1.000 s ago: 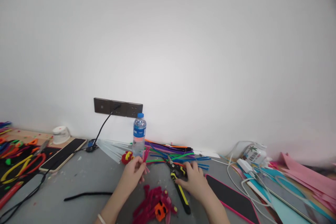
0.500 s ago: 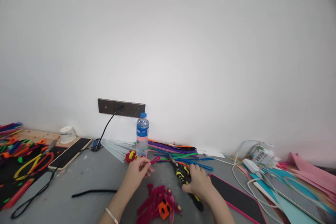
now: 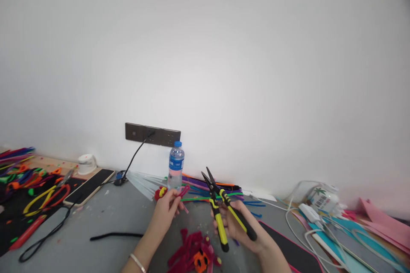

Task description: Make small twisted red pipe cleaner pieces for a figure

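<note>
My left hand point(image 3: 165, 208) pinches a pink pipe cleaner point(image 3: 185, 190) bent into a small loop. Just beyond its knuckles is a fuzzy red and yellow piece point(image 3: 160, 193); I cannot tell if the fingers touch it. My right hand point(image 3: 235, 232) grips a pair of pliers point(image 3: 216, 215) with yellow and black handles, raised off the table. The handles are spread and the jaws part, pointing up toward the wall. Below and between the hands lies a heap of crimson fuzzy pieces point(image 3: 182, 256) with an orange, black-spotted piece point(image 3: 201, 261).
A water bottle point(image 3: 176, 164) stands by the wall, near pipe cleaners point(image 3: 224, 185). A black pipe cleaner point(image 3: 115, 235) lies left. Phones point(image 3: 89, 187), scissors point(image 3: 43, 200) and a black cable point(image 3: 48, 239) are further left. White cables point(image 3: 296, 232) and coloured sheets point(image 3: 381, 217) lie right.
My right hand has picked the pliers up from the table, and their handles have spread apart. The left hand keeps the pink loop in nearly the same place.
</note>
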Motion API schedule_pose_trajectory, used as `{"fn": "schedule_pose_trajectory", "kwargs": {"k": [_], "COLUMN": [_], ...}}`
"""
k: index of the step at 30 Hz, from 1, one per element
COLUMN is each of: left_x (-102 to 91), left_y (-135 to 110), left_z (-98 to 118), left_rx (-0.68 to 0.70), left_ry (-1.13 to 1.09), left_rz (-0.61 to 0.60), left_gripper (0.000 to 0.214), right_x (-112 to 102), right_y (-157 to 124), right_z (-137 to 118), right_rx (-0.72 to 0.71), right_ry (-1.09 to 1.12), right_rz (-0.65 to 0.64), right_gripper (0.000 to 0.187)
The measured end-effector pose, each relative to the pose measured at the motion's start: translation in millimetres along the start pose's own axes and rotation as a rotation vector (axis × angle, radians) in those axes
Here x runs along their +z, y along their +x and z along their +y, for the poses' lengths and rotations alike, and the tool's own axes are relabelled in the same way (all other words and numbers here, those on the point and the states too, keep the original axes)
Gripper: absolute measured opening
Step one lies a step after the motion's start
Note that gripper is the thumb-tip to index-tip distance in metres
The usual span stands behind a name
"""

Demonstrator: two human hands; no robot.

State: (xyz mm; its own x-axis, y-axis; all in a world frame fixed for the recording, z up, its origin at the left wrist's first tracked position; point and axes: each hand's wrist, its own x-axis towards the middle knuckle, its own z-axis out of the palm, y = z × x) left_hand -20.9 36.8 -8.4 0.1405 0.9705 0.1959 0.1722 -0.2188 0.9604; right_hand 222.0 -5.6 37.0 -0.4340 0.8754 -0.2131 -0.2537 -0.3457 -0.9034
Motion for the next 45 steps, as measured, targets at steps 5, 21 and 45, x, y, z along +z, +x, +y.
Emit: {"fn": "schedule_pose_trajectory", "kwargs": {"k": [5, 21, 45], "left_x": [-3.8, -6.1, 1.9], "left_y": [0, -2, -8], "left_z": [-1, -1, 3], "left_rx": [0.060, 0.104, 0.238], "left_ry": [0.077, 0.094, 0.340], "left_rz": [0.109, 0.144, 0.052], "left_gripper": [0.020, 0.016, 0.018], "right_x": [29, 62, 54], "right_y": [8, 16, 29], "right_z": [2, 17, 37], "right_rx": [0.027, 0.234, 0.157], "right_ry": [0.187, 0.399, 0.392], "right_rz": [-0.142, -0.366, -0.178], "right_gripper": [0.045, 0.048, 0.028]}}
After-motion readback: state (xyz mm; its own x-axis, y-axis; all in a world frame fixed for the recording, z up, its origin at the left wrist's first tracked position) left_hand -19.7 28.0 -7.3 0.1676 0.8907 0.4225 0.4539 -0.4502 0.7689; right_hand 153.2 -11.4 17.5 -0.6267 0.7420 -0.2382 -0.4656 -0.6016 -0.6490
